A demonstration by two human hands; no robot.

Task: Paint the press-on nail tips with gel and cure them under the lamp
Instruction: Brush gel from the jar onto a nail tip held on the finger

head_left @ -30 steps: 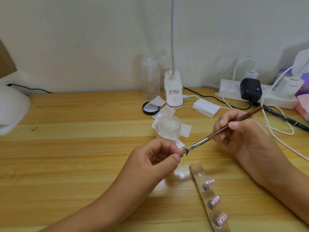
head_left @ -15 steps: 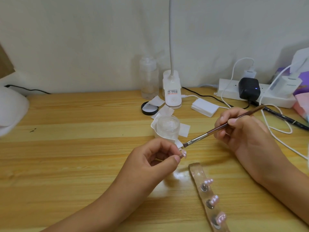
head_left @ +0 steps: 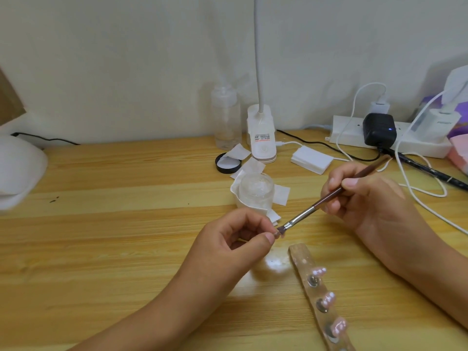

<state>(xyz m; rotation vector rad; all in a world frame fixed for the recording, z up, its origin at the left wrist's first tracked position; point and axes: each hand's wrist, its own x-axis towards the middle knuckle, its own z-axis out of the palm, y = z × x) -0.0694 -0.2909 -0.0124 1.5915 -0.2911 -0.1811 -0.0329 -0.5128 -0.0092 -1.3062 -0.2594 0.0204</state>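
Observation:
My left hand [head_left: 234, 243] pinches a small pink nail tip [head_left: 276, 234] between thumb and fingers above the wooden desk. In my right hand [head_left: 364, 198] a brown-handled brush [head_left: 329, 198] is held like a pen, its bristles touching the nail tip. A clear strip holder [head_left: 304, 264] lies at the lower right with three glossy pink tips [head_left: 328, 300] standing on it. An open jar of clear gel [head_left: 256, 191] sits on white wipes just behind my hands. A white curing lamp [head_left: 17, 171] is at the far left edge.
At the back stand a clip-on desk lamp [head_left: 262, 138], a clear bottle [head_left: 226, 117], a black lid [head_left: 228, 163] and a stack of white pads [head_left: 311, 160]. A power strip [head_left: 349, 134] with chargers and loose cables [head_left: 417, 196] fills the right rear.
The brush lifted away from the nail tip half a second ago and has come back down onto it. My left hand has stayed almost still.

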